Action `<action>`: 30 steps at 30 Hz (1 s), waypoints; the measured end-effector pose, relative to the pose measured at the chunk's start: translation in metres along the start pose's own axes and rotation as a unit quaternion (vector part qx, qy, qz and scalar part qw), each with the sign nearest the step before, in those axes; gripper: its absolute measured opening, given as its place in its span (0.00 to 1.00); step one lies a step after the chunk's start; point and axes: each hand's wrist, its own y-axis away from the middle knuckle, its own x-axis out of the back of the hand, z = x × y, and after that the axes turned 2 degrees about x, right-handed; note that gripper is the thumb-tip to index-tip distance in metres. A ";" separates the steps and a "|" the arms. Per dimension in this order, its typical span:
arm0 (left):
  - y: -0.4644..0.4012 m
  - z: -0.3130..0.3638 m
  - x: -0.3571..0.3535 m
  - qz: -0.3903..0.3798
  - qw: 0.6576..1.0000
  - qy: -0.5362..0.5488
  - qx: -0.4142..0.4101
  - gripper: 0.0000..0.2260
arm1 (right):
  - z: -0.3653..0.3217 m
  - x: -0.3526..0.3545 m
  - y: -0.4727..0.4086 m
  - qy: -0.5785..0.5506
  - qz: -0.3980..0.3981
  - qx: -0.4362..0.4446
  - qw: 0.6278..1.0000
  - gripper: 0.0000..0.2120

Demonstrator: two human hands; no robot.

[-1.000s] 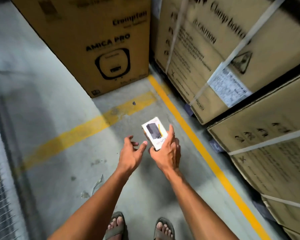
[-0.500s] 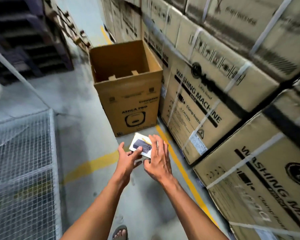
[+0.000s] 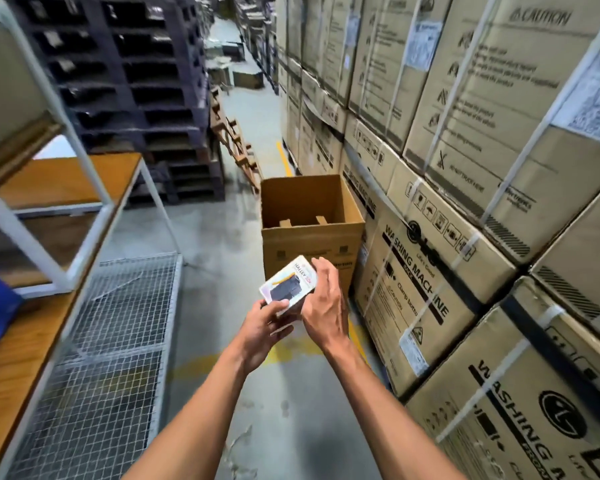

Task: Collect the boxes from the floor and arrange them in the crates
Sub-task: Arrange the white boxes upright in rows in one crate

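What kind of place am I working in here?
Most likely a warehouse aisle: strapped washing machine cartons stacked high on the right, dark pallets piled on the left, and yellow floor lines marking the concrete lane.

Small white box (image 3: 289, 285), printed with a dark product picture and red lettering, is held tilted in mid-air, just in front of the open-topped brown cardboard crate (image 3: 310, 220) standing upright on the floor.

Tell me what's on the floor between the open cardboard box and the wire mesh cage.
Head view: only bare grey concrete floor between open cardboard box and wire mesh cage.
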 end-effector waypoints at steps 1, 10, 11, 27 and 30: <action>0.011 0.005 0.004 -0.005 1.000 -0.004 -0.009 0.16 | -0.010 0.002 0.000 -0.023 0.013 -0.002 1.000 0.29; 0.094 0.055 0.066 -0.012 0.995 -0.013 -0.098 0.23 | -0.103 -0.015 0.022 -0.164 -0.058 -0.018 0.985 0.16; 0.100 0.060 0.074 -0.010 0.994 -0.018 -0.104 0.24 | -0.115 -0.016 0.025 -0.175 -0.069 -0.011 0.982 0.16; 0.352 0.086 0.311 0.182 0.961 0.008 -0.206 0.29 | -0.381 -0.161 0.168 -0.296 -0.147 0.113 0.937 0.24; 0.399 0.088 0.360 0.250 0.943 -0.003 -0.220 0.25 | -0.429 -0.198 0.195 -0.320 -0.179 0.125 0.922 0.25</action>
